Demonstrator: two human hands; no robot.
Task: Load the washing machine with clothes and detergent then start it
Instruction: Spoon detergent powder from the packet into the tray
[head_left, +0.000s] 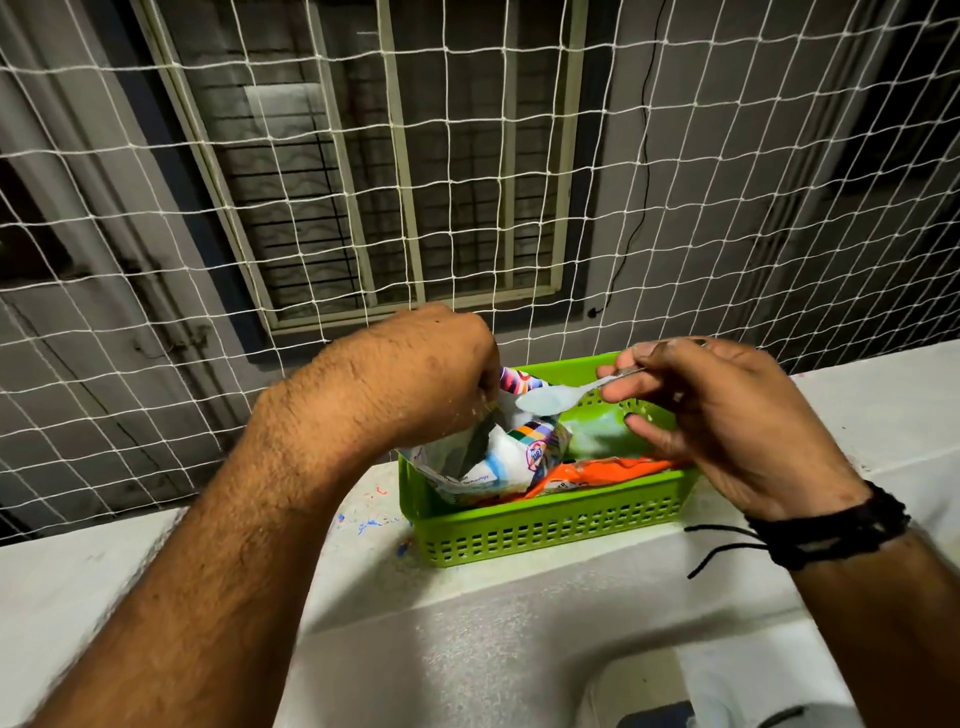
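One heaped spoon (550, 400), pinched in my right hand (727, 415), points left at the detergent packet (488, 457) my left hand (415, 374) grips open at frame centre.

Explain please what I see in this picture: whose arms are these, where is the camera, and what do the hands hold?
There is no machine here, only a person. The one picture comes from a camera worn on the person's head, looking forward and down, so the two arms are the person's own. The left hand pinches the open top of a white detergent bag, which stands in a green basket on a white ledge. An orange packet lies in the basket too. The right hand holds a spoon heaped with pale powder just above the bag's opening. Behind hangs a white net.
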